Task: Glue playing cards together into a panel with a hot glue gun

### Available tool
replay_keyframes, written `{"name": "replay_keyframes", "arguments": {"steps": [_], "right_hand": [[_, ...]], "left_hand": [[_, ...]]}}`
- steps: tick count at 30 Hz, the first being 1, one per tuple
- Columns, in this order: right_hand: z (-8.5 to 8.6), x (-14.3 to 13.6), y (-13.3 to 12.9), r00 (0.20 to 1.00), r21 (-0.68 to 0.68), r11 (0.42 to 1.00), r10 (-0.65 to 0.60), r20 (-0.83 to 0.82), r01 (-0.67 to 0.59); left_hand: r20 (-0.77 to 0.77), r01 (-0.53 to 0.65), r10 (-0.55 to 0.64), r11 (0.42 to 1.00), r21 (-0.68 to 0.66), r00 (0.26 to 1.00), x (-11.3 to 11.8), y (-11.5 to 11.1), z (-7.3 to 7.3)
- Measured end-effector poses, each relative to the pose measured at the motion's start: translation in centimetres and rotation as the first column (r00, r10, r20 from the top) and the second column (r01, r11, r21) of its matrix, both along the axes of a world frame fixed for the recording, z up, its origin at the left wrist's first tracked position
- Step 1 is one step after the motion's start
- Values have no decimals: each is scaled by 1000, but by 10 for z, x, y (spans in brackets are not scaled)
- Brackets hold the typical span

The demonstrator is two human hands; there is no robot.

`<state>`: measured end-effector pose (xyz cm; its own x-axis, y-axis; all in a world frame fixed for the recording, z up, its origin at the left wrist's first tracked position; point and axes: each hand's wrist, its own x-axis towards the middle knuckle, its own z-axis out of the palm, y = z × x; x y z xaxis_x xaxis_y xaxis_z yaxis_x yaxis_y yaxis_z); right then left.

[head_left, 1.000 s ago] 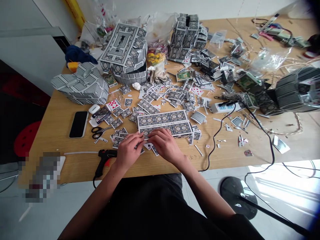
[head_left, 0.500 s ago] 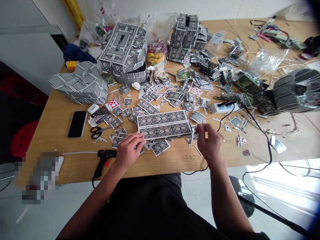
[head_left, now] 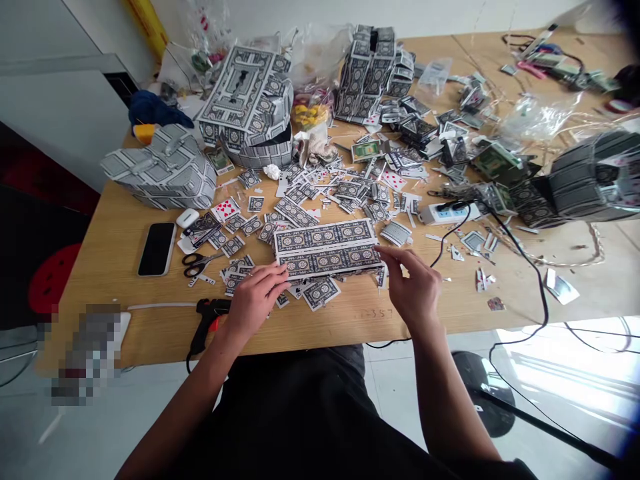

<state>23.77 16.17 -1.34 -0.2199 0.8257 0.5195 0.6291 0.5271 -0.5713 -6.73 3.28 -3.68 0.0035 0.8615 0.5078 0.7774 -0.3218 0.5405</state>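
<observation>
A long panel of playing cards (head_left: 325,248), patterned backs up in two rows, lies over loose cards near the table's front edge. My left hand (head_left: 257,293) grips its left end, with the thumb at the front corner and the fingers on top. At the opposite end, my right hand (head_left: 414,283) has its index finger and thumb together on the panel's right edge, near the seam between the rows. The fingers hide whatever lies between their tips. Just in front of the panel is a loose card (head_left: 321,293), face down.
A black glue gun (head_left: 206,323), scissors (head_left: 197,263) and a phone (head_left: 157,249) lie to the left. Card-built boxes (head_left: 240,93) and a basket-like piece (head_left: 165,170) stand behind. A power strip (head_left: 450,212) with a black cable (head_left: 533,280) sits at right among card scraps.
My right hand has moved left and its fingertips now meet the panel's right edge. My left hand stays on the left end; the panel has barely shifted.
</observation>
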Motion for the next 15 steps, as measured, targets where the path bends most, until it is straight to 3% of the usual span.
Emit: {"name": "replay_keyframes", "arguments": {"steps": [6,10,15], "right_hand": [[-6,5,2,986,-83,988,-139,-89,131],[-6,8,6,952,-148,946,-299,-58,288],[2,17,12,916,-157,907,-400,-26,391]], "left_hand": [[11,40,-39,999,-31,999,-4,0,4],[6,41,-41,998,-47,999,-6,-1,7],[22,24,-23,999,-40,999,-1,-3,2]]}}
